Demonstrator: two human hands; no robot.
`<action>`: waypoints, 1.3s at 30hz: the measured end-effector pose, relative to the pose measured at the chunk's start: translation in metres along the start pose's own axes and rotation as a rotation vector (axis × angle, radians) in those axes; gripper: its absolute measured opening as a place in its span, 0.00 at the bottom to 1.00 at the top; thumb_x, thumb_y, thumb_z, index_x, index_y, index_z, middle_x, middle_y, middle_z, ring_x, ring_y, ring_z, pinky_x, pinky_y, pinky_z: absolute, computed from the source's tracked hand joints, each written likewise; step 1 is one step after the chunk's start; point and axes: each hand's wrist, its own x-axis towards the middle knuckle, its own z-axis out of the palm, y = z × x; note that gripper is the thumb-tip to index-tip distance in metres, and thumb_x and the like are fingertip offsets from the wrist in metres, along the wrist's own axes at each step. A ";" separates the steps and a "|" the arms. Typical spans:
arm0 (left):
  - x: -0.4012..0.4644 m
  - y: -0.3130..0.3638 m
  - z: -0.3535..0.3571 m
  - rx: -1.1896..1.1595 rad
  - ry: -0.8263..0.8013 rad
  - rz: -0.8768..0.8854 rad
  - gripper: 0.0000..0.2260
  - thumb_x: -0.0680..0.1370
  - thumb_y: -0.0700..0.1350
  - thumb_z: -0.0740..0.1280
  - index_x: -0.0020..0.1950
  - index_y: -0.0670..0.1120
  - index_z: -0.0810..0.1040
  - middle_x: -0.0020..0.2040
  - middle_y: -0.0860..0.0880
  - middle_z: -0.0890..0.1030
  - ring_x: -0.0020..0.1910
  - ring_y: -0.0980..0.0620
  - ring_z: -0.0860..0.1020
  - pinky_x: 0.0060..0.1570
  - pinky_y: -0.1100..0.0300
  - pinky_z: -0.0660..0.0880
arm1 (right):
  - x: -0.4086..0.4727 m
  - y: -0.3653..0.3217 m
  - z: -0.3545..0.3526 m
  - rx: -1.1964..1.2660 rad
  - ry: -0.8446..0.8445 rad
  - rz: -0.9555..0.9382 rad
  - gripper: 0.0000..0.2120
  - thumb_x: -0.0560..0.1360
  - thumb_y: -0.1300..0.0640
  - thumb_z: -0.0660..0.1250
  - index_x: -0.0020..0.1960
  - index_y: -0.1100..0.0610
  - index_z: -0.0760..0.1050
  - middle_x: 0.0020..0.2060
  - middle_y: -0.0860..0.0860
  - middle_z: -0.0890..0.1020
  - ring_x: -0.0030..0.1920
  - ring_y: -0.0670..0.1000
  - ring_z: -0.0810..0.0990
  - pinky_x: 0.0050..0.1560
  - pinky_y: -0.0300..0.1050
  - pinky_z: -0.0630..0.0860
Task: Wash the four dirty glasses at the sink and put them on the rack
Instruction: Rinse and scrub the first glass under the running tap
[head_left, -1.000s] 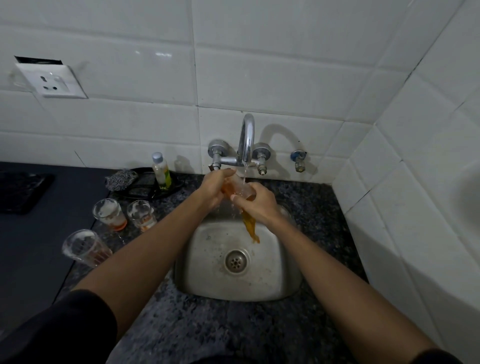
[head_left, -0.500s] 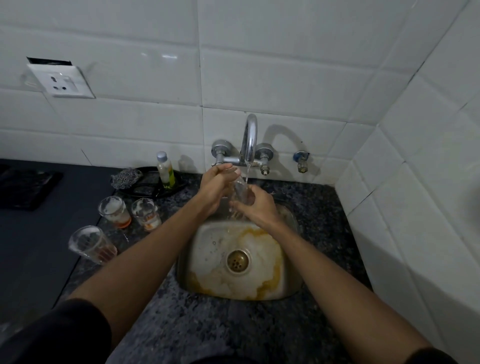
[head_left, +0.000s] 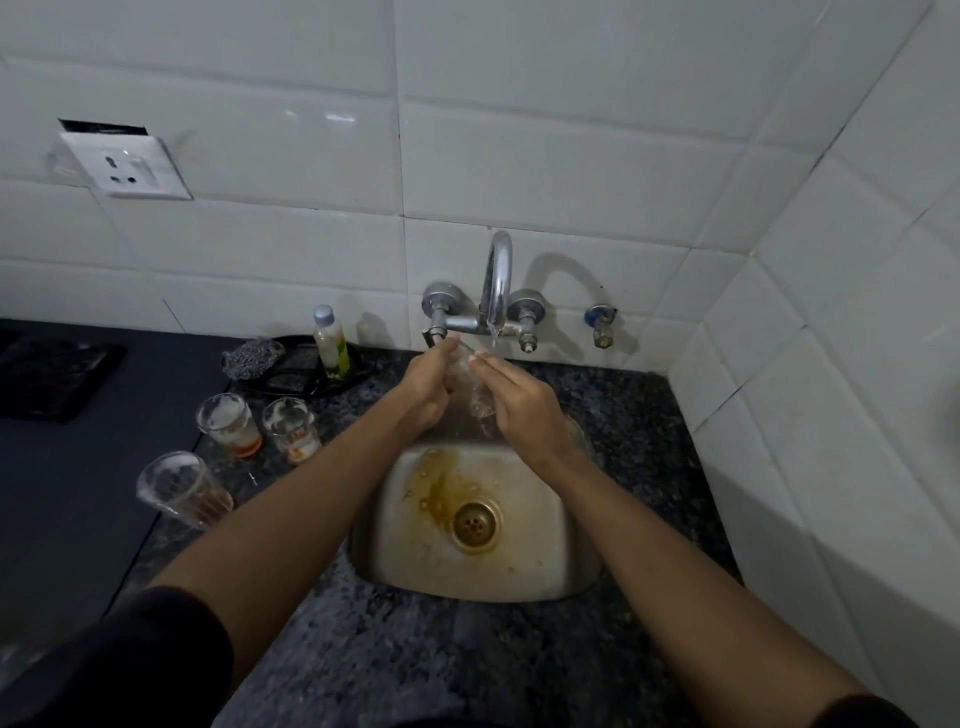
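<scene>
Both hands hold one clear glass (head_left: 474, 387) under the running tap (head_left: 496, 280), over the sink (head_left: 571, 551). The left hand (head_left: 423, 387) wraps round it; the right hand (head_left: 519, 400) grips its other side. Three dirty glasses (head_left: 228, 423) wait on the desk (head_left: 415, 665).

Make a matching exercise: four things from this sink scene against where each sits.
Things:
1. glass being washed
2. soap bottle
3. drain
4. wall socket

Places:
A. middle of the sink basin
B. on the tiles, upper left
C. between both hands by the tap
D. on the counter beside the scrubber

Pairs: 1-C, 2-D, 3-A, 4-B
</scene>
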 end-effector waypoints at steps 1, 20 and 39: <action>0.002 -0.001 0.002 -0.006 -0.007 -0.017 0.13 0.84 0.51 0.64 0.55 0.42 0.81 0.47 0.44 0.86 0.46 0.47 0.85 0.52 0.48 0.81 | 0.006 -0.002 -0.001 0.005 0.028 0.021 0.19 0.82 0.61 0.59 0.68 0.64 0.80 0.64 0.60 0.83 0.64 0.56 0.83 0.64 0.51 0.81; 0.010 -0.002 0.004 0.011 -0.068 -0.092 0.17 0.78 0.53 0.71 0.57 0.41 0.83 0.52 0.42 0.84 0.50 0.45 0.83 0.56 0.46 0.80 | 0.024 0.005 -0.005 -0.163 -0.002 -0.189 0.18 0.70 0.66 0.79 0.59 0.62 0.84 0.51 0.57 0.88 0.48 0.54 0.87 0.52 0.46 0.84; 0.012 0.002 0.008 -0.071 0.042 -0.095 0.18 0.80 0.49 0.67 0.67 0.41 0.76 0.61 0.37 0.81 0.52 0.41 0.83 0.39 0.50 0.82 | 0.040 0.000 -0.010 0.012 0.046 0.242 0.11 0.76 0.62 0.69 0.56 0.60 0.86 0.45 0.54 0.88 0.42 0.52 0.86 0.46 0.50 0.85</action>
